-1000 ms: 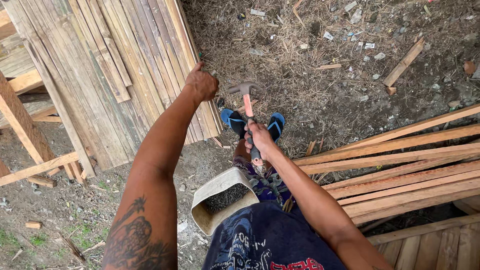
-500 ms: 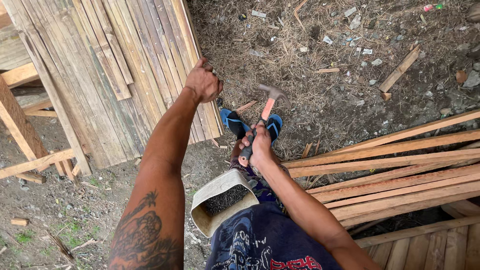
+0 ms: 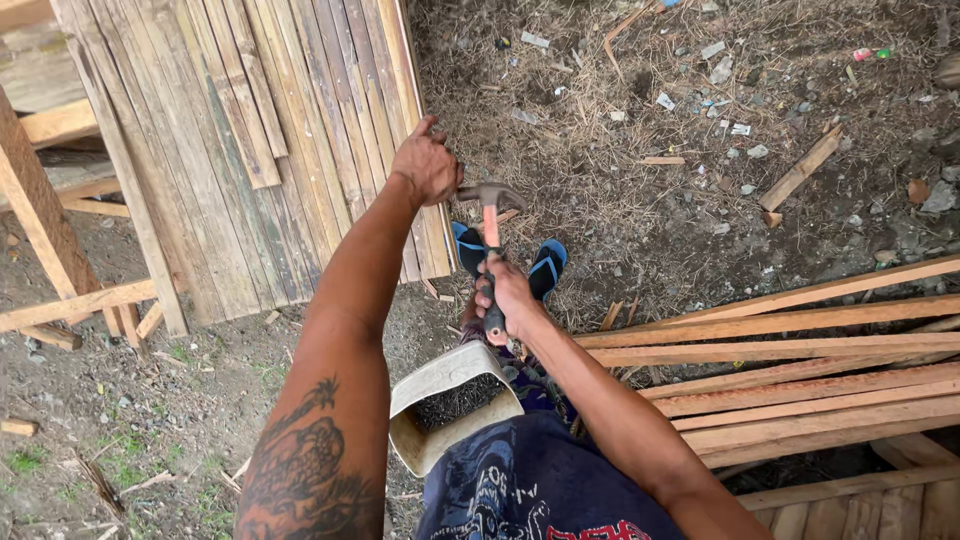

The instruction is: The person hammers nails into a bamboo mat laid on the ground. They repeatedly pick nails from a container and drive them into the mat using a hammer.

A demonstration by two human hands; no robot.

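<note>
Far left of the left hand [image 3: 428, 165] stands a timber frame [image 3: 45, 225]. Next comes the slat panel [image 3: 250, 150], its strips already laid side by side across most of the width; by the look of it the fixing has reached the panel's right edge, and how many nails are driven I cannot tell. The left hand curls closed on that edge, pinching something too small to make out. Just right of it hangs the hammer [image 3: 490, 210], head beside the knuckles, its handle gripped tight in the right hand [image 3: 505, 295]. Below that hand sits a cut-open pale plastic container [image 3: 445, 405] of dark nails, unlabelled. Right of it lie loose strips [image 3: 790, 350], unused; beyond, small pale litter scraps [image 3: 735, 130].
</note>
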